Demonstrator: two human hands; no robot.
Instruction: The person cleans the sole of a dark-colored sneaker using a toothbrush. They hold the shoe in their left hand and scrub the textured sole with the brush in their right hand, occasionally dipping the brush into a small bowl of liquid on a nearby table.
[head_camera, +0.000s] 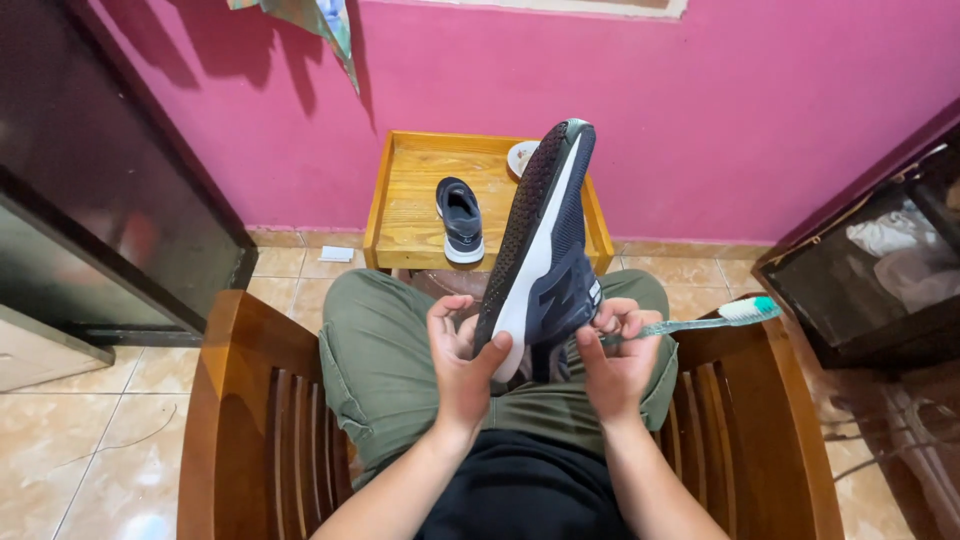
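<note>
A dark navy sports shoe (545, 240) with a white midsole is held up on edge above my lap, toe pointing away and textured sole facing left. My left hand (460, 360) grips its heel from the left, thumb on the white midsole. My right hand (612, 362) touches the heel side of the shoe and holds a toothbrush (715, 318) with a clear handle and a green and white head pointing right. The second matching shoe (460, 218) lies upright on a small wooden table (400, 205) ahead.
I sit in a wooden slatted chair (255, 420), in green trousers. A small white dish (520, 155) sits at the table's back. A dark cabinet (100, 180) stands left, a dark glass-fronted unit (880, 270) right, a pink wall (700, 110) behind, and tiled floor (80, 440) below.
</note>
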